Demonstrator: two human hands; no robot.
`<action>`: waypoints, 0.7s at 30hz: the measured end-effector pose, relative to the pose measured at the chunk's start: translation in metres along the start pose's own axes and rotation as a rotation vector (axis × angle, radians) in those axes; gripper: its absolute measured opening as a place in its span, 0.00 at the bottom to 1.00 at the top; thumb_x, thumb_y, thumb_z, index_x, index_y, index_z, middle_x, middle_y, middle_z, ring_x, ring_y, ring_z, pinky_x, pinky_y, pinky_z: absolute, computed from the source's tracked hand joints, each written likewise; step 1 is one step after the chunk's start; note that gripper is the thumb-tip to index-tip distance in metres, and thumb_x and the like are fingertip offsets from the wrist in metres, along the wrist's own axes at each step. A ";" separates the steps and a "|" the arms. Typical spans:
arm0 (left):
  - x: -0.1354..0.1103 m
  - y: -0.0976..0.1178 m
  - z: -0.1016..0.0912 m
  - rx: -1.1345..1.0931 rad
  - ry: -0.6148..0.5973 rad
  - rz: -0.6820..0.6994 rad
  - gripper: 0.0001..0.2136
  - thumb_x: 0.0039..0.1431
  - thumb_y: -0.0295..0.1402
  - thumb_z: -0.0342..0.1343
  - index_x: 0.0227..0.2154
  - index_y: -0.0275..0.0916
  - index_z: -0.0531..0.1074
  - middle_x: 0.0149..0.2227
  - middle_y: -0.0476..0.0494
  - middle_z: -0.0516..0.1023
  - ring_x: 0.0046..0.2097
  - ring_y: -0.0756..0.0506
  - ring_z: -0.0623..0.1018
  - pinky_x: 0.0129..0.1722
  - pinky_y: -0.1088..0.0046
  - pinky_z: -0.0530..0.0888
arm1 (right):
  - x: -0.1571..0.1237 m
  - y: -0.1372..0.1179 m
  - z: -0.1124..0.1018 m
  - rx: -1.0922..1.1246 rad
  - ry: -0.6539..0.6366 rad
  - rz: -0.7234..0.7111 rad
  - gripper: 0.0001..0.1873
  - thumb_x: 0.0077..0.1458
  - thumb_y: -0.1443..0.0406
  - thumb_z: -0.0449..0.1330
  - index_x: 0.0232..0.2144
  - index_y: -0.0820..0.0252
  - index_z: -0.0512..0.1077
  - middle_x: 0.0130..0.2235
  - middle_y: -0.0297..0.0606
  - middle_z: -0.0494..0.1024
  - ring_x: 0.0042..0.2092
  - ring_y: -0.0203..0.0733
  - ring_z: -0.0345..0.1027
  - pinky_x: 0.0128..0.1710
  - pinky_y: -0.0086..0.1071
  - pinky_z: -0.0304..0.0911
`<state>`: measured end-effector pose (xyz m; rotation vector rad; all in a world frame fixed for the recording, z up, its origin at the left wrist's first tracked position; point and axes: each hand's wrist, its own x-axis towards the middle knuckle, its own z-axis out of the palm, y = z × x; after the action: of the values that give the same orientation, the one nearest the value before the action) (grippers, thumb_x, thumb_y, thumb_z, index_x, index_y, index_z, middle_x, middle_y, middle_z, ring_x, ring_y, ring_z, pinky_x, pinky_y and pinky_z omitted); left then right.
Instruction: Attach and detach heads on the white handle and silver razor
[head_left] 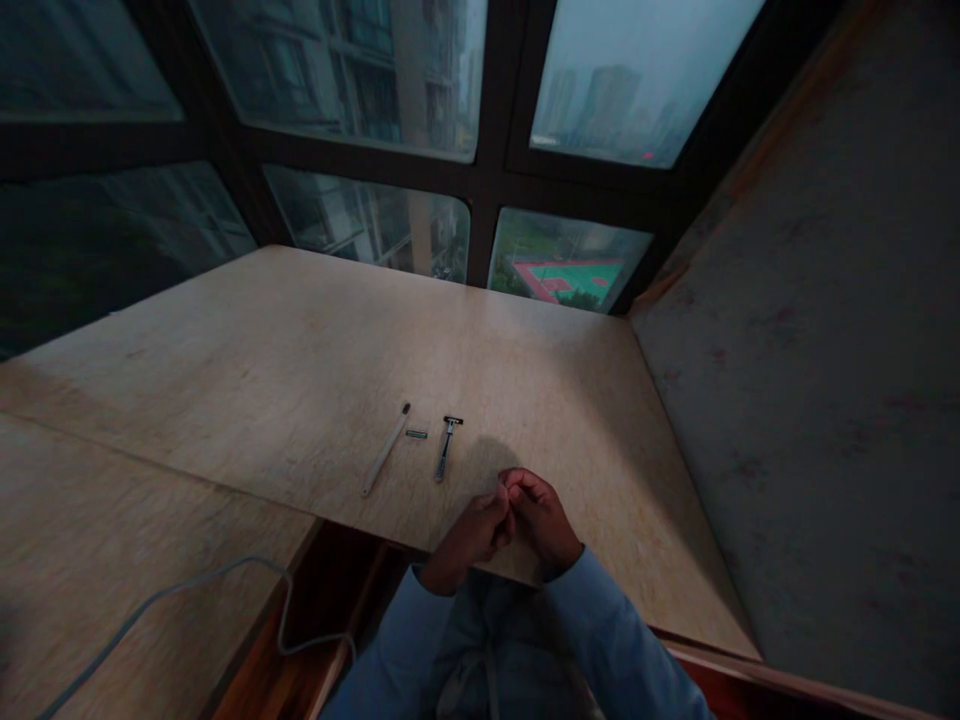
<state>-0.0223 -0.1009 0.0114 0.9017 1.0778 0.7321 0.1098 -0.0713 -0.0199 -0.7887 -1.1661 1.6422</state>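
Note:
My left hand (pixel 480 530) and my right hand (pixel 538 512) meet over the front edge of the counter, fingertips pinched together. Whatever lies between the fingers, if anything, is too small or hidden to make out. To the left of my hands a razor (pixel 446 448) rests on the counter with its head pointing away from me. Beside it lies a small razor blade cartridge (pixel 416 434). Further left is a toothbrush (pixel 385 452) with a pale handle and a dark bristle head, lying at a slant.
The beige stone counter (pixel 337 330) runs back to dark-framed windows (pixel 480 180). A patterned wall (pixel 810 400) bounds the right side. A grey cable (pixel 187 582) crosses the lower left, over open wooden drawers (pixel 300 650) under the counter edge.

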 end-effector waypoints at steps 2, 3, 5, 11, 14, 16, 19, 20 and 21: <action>-0.001 0.000 0.001 0.013 -0.005 -0.009 0.37 0.42 0.73 0.40 0.18 0.38 0.63 0.13 0.55 0.56 0.15 0.55 0.53 0.16 0.75 0.48 | 0.000 0.000 0.000 -0.021 -0.004 -0.016 0.17 0.53 0.52 0.65 0.28 0.59 0.70 0.35 0.37 0.71 0.35 0.38 0.65 0.34 0.30 0.62; -0.001 0.001 0.001 0.021 -0.004 -0.017 0.37 0.42 0.74 0.40 0.18 0.38 0.63 0.13 0.55 0.56 0.15 0.55 0.53 0.16 0.75 0.47 | 0.001 0.000 0.000 -0.031 -0.007 -0.020 0.18 0.53 0.51 0.65 0.28 0.59 0.70 0.35 0.37 0.70 0.35 0.38 0.64 0.35 0.30 0.62; -0.001 0.002 0.002 0.037 -0.004 -0.032 0.37 0.41 0.74 0.38 0.17 0.38 0.62 0.13 0.55 0.55 0.15 0.56 0.53 0.16 0.75 0.47 | 0.001 0.000 0.000 -0.052 -0.008 -0.030 0.19 0.53 0.50 0.64 0.28 0.59 0.69 0.35 0.37 0.70 0.36 0.39 0.64 0.36 0.31 0.62; 0.002 0.003 0.004 0.070 -0.010 -0.058 0.38 0.40 0.75 0.38 0.16 0.38 0.63 0.11 0.54 0.55 0.14 0.55 0.53 0.15 0.74 0.47 | 0.002 -0.002 0.001 -0.063 -0.020 -0.033 0.22 0.53 0.47 0.63 0.28 0.58 0.67 0.33 0.35 0.68 0.34 0.38 0.61 0.35 0.30 0.61; 0.003 0.000 0.004 0.057 0.004 -0.070 0.38 0.39 0.75 0.37 0.16 0.39 0.63 0.11 0.54 0.55 0.14 0.55 0.52 0.15 0.75 0.47 | 0.001 -0.003 0.003 -0.046 -0.030 -0.025 0.23 0.52 0.45 0.63 0.28 0.58 0.66 0.32 0.35 0.67 0.32 0.37 0.60 0.34 0.29 0.60; 0.005 -0.005 0.005 0.065 0.011 -0.072 0.39 0.38 0.76 0.35 0.15 0.39 0.62 0.10 0.54 0.54 0.14 0.55 0.52 0.15 0.74 0.47 | 0.001 -0.001 0.005 -0.038 -0.011 -0.027 0.24 0.52 0.44 0.62 0.27 0.59 0.66 0.31 0.34 0.67 0.31 0.36 0.59 0.32 0.29 0.59; 0.009 -0.009 0.003 0.100 0.020 -0.076 0.39 0.37 0.76 0.34 0.13 0.40 0.63 0.11 0.51 0.55 0.15 0.53 0.55 0.16 0.73 0.49 | 0.002 0.006 0.005 -0.032 0.016 -0.006 0.26 0.50 0.42 0.62 0.26 0.58 0.65 0.27 0.32 0.65 0.26 0.33 0.56 0.27 0.27 0.56; 0.011 -0.008 0.002 0.092 0.061 -0.030 0.38 0.38 0.75 0.39 0.14 0.39 0.64 0.13 0.50 0.57 0.17 0.53 0.58 0.17 0.74 0.51 | 0.004 0.010 0.005 -0.026 0.021 0.004 0.27 0.49 0.41 0.62 0.26 0.58 0.65 0.27 0.32 0.65 0.26 0.34 0.56 0.25 0.27 0.56; 0.012 -0.006 0.000 0.085 0.100 0.011 0.36 0.39 0.73 0.45 0.16 0.40 0.66 0.15 0.49 0.60 0.19 0.51 0.62 0.18 0.74 0.55 | 0.006 0.013 0.004 -0.017 0.023 0.011 0.28 0.47 0.40 0.62 0.26 0.57 0.64 0.26 0.32 0.64 0.25 0.34 0.56 0.24 0.27 0.56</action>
<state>-0.0182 -0.0934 0.0013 0.9523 1.2006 0.7513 0.0995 -0.0681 -0.0307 -0.8246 -1.1624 1.6303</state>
